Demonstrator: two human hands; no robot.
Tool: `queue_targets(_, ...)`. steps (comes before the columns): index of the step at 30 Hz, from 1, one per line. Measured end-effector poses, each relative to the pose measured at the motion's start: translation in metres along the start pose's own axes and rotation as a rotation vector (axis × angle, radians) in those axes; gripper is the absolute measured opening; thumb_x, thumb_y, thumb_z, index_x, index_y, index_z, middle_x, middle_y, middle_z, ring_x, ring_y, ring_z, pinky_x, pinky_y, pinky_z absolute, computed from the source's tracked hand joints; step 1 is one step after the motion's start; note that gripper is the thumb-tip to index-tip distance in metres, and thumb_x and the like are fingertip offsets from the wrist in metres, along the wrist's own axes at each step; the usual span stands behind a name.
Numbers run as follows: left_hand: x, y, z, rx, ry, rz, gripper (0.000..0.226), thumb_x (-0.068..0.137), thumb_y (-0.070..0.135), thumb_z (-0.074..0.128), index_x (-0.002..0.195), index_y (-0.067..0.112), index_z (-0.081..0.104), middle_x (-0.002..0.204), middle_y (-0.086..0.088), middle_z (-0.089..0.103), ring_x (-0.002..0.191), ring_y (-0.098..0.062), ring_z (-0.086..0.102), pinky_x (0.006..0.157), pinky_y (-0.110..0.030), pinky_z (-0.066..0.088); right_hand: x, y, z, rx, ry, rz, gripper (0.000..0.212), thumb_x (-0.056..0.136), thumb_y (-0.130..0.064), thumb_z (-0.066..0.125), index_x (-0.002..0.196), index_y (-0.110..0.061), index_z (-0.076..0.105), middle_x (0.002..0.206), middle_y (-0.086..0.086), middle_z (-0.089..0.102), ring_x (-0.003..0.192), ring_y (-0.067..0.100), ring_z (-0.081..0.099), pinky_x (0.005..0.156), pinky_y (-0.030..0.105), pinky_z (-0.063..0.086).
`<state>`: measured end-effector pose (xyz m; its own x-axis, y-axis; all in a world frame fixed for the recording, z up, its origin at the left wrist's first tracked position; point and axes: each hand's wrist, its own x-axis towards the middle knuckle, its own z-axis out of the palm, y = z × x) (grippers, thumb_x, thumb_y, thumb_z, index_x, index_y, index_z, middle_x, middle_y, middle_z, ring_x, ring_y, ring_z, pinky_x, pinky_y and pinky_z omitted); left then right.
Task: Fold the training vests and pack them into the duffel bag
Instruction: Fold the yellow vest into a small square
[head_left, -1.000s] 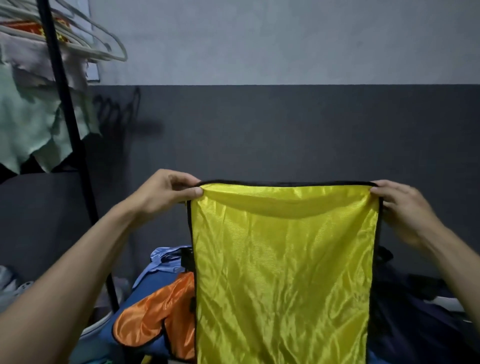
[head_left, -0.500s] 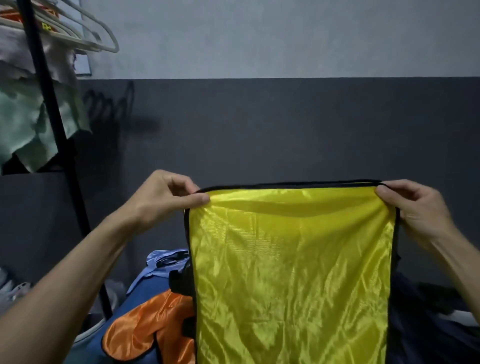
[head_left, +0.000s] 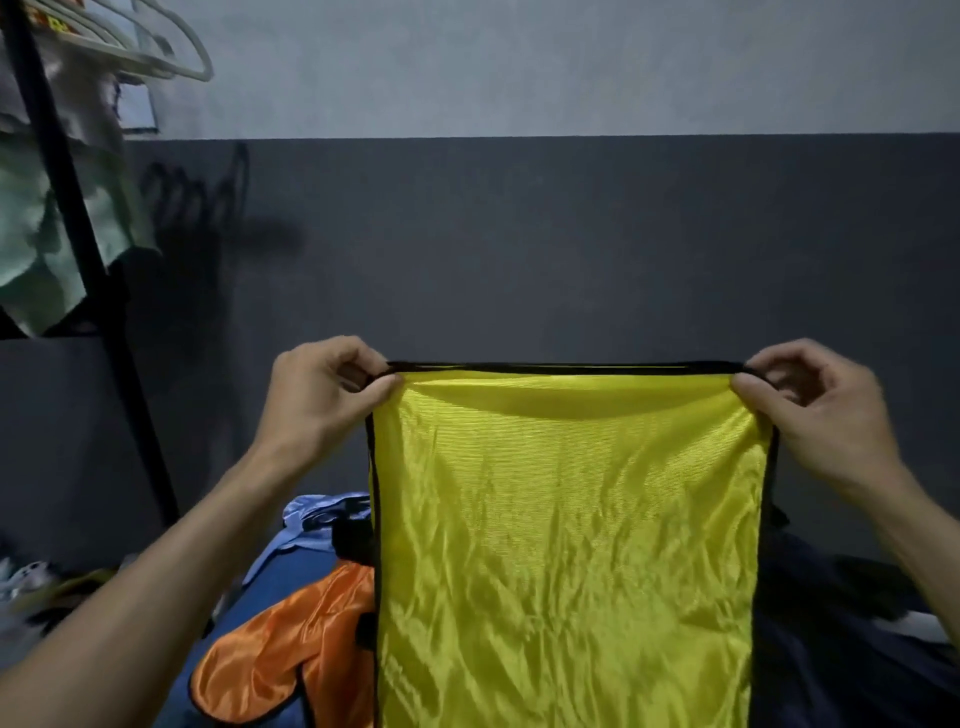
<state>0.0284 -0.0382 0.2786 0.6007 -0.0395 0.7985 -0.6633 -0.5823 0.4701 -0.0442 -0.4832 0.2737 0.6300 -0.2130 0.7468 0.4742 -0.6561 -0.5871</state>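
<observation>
Orange vest (head_left: 291, 654) lies at lower left of frame. Yellow vest (head_left: 566, 545) hangs centre frame, top edge taut. Left hand (head_left: 324, 395) and right hand (head_left: 815, 410) fingers pinch its top corners. Clothes rack (head_left: 78, 260) stands upper left.

Blue surface (head_left: 291, 577) carries orange vest (head_left: 291, 654) (shiny, black-trimmed), light blue cloth (head_left: 311, 514) just beyond it.

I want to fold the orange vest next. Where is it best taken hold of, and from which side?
Probably by its black-trimmed edge at the near left, coming from the left. The orange vest lies crumpled on the blue surface, and the yellow vest, hanging from the left hand and right hand, covers its right side. A pinch grip on the bound hem likely suits the slippery fabric.
</observation>
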Motion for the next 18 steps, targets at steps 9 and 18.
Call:
queue_targets(9,0.011,0.004,-0.02,0.238,-0.081,0.15,0.022,0.084,0.021,0.083,0.104,0.016,0.078,0.081,0.008,0.066,0.069,0.0,0.059,0.066,-0.013,0.044,0.009,-0.017,-0.016,0.058,-0.201,0.005,0.007,0.081,-0.03,0.075,0.088,-0.028,0.075,0.09,-0.001,0.074,0.082,0.006,0.068,0.07,0.009,0.051)
queue_targets(18,0.017,0.037,-0.068,-0.087,-0.331,-0.02,0.016,0.08,0.03,0.078,0.093,0.019,0.08,0.083,0.001,0.078,0.076,-0.011,0.074,0.065,-0.028,0.06,0.011,-0.032,-0.041,0.403,-0.434,0.14,0.042,0.065,-0.045,0.091,0.072,-0.016,0.062,0.079,0.003,0.06,0.066,0.01,0.06,0.057,0.017,0.05)
